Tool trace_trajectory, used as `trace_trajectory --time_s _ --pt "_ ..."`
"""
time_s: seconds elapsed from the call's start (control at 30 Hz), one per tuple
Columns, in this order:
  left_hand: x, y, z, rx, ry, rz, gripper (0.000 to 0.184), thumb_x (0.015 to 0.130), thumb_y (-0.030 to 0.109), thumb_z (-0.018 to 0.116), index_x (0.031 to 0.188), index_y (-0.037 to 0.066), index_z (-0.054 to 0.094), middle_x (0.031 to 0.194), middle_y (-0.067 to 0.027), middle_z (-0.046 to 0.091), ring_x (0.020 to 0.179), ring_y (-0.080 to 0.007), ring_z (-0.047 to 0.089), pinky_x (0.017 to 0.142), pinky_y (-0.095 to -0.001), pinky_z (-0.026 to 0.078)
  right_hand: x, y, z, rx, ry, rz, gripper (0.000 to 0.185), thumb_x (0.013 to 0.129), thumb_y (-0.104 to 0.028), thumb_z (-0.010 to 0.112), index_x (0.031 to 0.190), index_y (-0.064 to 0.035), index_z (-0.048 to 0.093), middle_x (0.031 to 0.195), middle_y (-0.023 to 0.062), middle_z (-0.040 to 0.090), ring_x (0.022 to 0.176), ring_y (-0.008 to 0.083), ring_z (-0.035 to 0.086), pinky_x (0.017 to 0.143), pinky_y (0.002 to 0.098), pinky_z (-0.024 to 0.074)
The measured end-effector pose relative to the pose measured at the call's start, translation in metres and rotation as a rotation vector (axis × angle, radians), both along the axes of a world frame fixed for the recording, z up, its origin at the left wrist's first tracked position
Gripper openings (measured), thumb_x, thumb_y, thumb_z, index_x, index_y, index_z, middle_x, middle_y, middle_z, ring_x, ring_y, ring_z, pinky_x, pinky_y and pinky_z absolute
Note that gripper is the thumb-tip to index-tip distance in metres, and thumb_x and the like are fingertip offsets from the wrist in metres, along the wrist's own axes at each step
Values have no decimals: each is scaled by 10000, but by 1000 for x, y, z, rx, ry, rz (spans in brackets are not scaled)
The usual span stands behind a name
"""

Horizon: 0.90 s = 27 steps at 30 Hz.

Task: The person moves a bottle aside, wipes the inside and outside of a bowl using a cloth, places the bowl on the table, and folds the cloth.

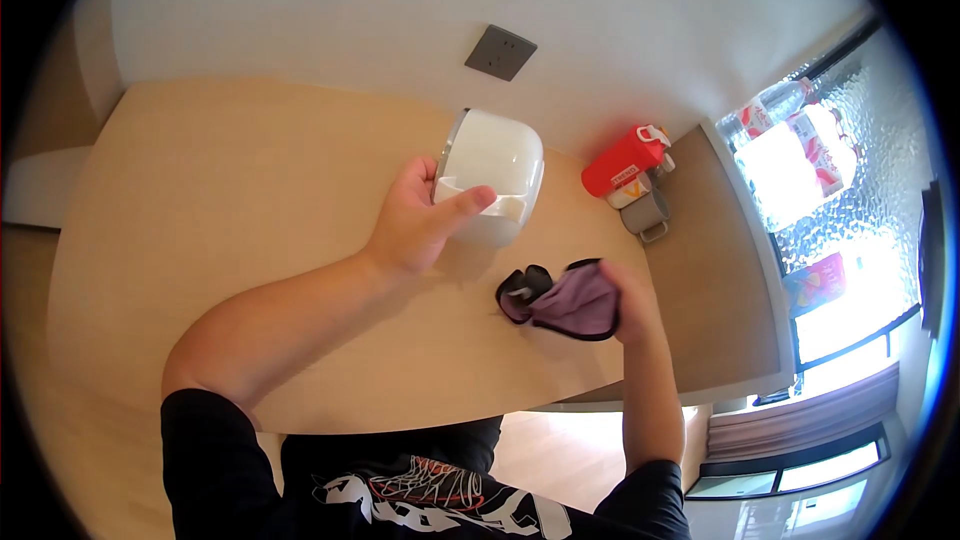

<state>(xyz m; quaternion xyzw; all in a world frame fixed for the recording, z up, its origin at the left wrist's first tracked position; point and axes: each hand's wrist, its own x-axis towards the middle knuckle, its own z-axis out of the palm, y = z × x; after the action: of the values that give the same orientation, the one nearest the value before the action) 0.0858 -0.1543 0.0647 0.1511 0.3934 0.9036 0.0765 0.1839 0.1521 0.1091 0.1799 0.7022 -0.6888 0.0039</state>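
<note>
My left hand (430, 220) is closed around a glossy white rounded container (492, 155), with the thumb across its near side. The container is tilted above the table near the wall, and a dark, shiny rim shows along its left edge. In my right hand (632, 302) is a purple cloth (580, 302) with black edging, gripped at its right end. At the cloth's left end is a small black object (530, 283); I cannot make out its kind or whether it is attached to the cloth. The cloth and the container are apart.
A pale wooden table (250, 170) lies under both hands. At its right back stand a red bottle (622, 162) and a grey mug (645, 212). A dark socket (501, 52) is on the wall. Plastic bottles (770, 112) stand by the bright window at right.
</note>
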Motion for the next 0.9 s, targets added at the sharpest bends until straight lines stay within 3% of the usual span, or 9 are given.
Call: trace_trajectory --time_s 0.13,0.27,0.33,0.43,0.6,0.67,0.73,0.83,0.9 --pt "3 -3 7 -45 -73 -27 528 885 296 786 1159 -5 449 1105 -137 642 979 -168 645 825 -336 562 10 -48 52 -314 478 -115 482 1026 -350 476 1200 82 598 1163 197 665 1070 326 652 952 445 504" --pt "16 -6 21 -71 -182 -112 510 898 310 768 1167 5 459 1102 -129 643 969 -164 645 814 -326 559 -4 -67 66 310 913 684 443 1000 -344 490 1173 41 627 1181 191 625 1038 301 616 933 411 464" --pt "20 -5 20 -28 -171 -150 503 894 314 771 1160 6 474 1096 -120 643 965 -157 643 812 -312 554 -10 -83 76 993 856 720 476 846 -192 685 1279 -15 598 1237 188 604 1069 341 593 970 420 444" --pt "22 -1 17 -1 -82 -193 500 884 321 783 1142 -2 501 1077 -107 644 964 -139 636 812 -289 545 -26 -113 62 1490 909 641 657 720 -63 755 1348 -68 561 1256 121 612 1160 364 528 1016 427 409" --pt "24 -4 20 -221 -22 -242 526 890 353 774 1141 -31 517 1056 -107 646 966 -123 628 815 -268 536 -32 -107 52 1016 755 778 770 673 -12 786 1390 -72 511 1262 101 606 1145 334 542 970 393 443" --pt "21 -6 23 -212 -50 -290 531 893 366 769 1134 -33 515 1053 -110 645 960 -125 628 815 -269 536 -30 -111 42 752 751 716 852 614 5 825 1386 -68 474 1131 88 648 1087 295 573 906 357 475" --pt "23 -11 36 -124 -101 -335 529 894 374 764 1122 -32 513 1047 -112 644 951 -126 628 813 -271 536 -29 -115 47 1050 927 410 871 585 -24 854 1361 -68 462 1003 60 658 977 278 597 857 353 484" --pt "22 -13 42 -111 -60 -287 514 893 359 767 1109 -35 516 1047 -111 644 946 -126 630 810 -278 540 -28 -120 52 1258 1084 146 651 516 -93 905 1093 -61 605 851 48 639 883 261 583 789 356 474" --pt "22 -14 41 -142 -23 -278 486 912 363 740 1151 -1 523 1067 -98 636 996 -132 612 866 -302 517 -17 -117 44 1281 1044 231 507 505 -107 909 946 -60 664 886 70 640 921 271 561 795 360 462"
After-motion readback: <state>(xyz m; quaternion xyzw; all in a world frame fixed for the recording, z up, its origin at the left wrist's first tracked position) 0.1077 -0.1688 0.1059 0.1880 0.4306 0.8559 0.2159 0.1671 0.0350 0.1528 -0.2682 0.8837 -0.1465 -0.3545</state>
